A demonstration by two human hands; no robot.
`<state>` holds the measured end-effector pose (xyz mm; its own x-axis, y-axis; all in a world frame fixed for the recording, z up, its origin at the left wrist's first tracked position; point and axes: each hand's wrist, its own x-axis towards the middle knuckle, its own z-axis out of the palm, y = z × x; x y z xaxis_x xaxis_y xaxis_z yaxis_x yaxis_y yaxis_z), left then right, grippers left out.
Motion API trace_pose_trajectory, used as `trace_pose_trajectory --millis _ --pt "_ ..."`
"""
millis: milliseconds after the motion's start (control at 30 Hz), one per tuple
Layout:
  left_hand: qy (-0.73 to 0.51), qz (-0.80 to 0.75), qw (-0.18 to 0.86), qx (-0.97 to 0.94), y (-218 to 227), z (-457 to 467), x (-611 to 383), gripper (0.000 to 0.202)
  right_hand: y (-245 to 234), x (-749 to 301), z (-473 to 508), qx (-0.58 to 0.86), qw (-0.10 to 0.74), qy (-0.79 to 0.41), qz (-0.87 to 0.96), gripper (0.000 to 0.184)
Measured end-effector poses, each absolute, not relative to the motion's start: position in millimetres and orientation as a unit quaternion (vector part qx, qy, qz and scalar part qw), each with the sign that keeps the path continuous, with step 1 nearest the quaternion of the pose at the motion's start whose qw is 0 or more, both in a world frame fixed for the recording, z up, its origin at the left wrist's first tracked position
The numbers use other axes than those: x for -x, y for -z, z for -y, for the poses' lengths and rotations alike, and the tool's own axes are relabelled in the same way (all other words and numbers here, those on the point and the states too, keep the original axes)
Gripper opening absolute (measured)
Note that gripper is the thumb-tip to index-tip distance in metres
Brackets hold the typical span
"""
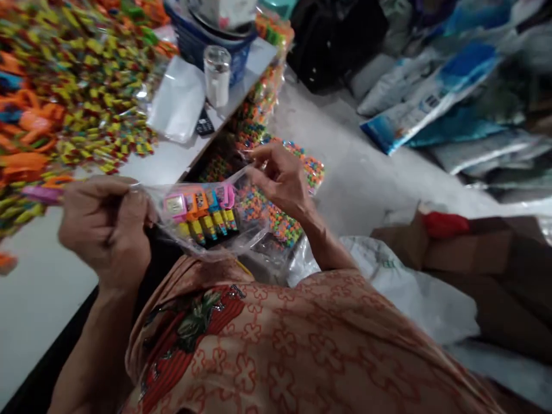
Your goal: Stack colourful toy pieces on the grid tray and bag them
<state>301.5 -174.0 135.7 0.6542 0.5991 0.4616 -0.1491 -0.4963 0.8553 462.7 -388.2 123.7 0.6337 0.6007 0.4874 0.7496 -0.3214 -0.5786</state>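
A clear plastic bag (254, 233) is stretched between my two hands in front of my body. My left hand (107, 224) pinches its left top edge, fingers closed. At the opposite corner my right hand (282, 175) grips the bag's edge between thumb and fingers. Inside lies a row of small toy watches (198, 202) in pink, orange and blue, with yellow-ended wrapped candy tubes (211, 225) below them. The bag's lower part sags and blurs a little.
Yellow wrapped candies (95, 86) and orange toy pieces (26, 138) heap on the white table (38, 276). Near its edge are a glass jar (217, 77), flat clear bags (176, 100), a black phone (204, 123) and a blue basket (241, 63). Bags of colourful candy (276, 213) stand below.
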Motion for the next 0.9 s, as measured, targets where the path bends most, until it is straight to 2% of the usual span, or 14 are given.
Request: trace_pose_trajectory --millis 67,100,133,200,300,367,467,600,800,900 --pt "-0.354 -0.104 0.529 -0.764 -117.8 190.4 -324.8 0.012 -110.9 -465.9 403.4 0.85 0.334 0.063 0.403 0.053" --pt "-0.316 -0.086 0.542 -0.774 -107.7 199.2 -333.6 0.01 -100.9 -464.2 408.1 0.872 0.29 0.033 0.392 0.064" --pt "-0.272 -0.07 0.546 -0.789 -97.4 207.8 -340.5 0.009 -88.7 -461.0 410.7 0.893 0.249 -0.005 0.376 0.066" --pt "-0.202 -0.035 0.536 -0.818 -76.6 222.4 -349.6 0.009 -59.9 -453.3 411.7 0.919 0.189 -0.09 0.333 0.051" --pt "-0.119 -0.001 0.523 -0.844 -46.5 233.5 -355.2 0.011 -14.6 -446.7 410.4 0.929 0.15 -0.186 0.281 0.023" --pt "-0.077 -0.004 0.53 -0.845 -28.5 233.2 -355.7 0.012 10.7 -448.0 409.3 0.929 0.164 -0.205 0.259 0.022" --pt "-0.045 -0.046 0.541 -0.838 -8.7 222.3 -355.4 0.016 38.0 -460.7 401.0 0.92 0.227 -0.187 0.257 0.029" --pt "-0.062 -0.142 0.56 -0.814 2.3 190.7 -353.7 0.02 56.8 -501.1 375.0 0.91 0.278 -0.131 0.277 0.033" --pt "-0.08 -0.288 0.559 -0.773 13.4 135.8 -331.1 0.032 74.6 -585.1 326.8 0.932 0.292 -0.012 0.213 0.034" --pt "-0.061 -0.314 0.572 -0.756 23.0 125.2 -319.9 0.036 97.3 -600.5 284.3 0.946 0.267 -0.066 0.171 0.035"
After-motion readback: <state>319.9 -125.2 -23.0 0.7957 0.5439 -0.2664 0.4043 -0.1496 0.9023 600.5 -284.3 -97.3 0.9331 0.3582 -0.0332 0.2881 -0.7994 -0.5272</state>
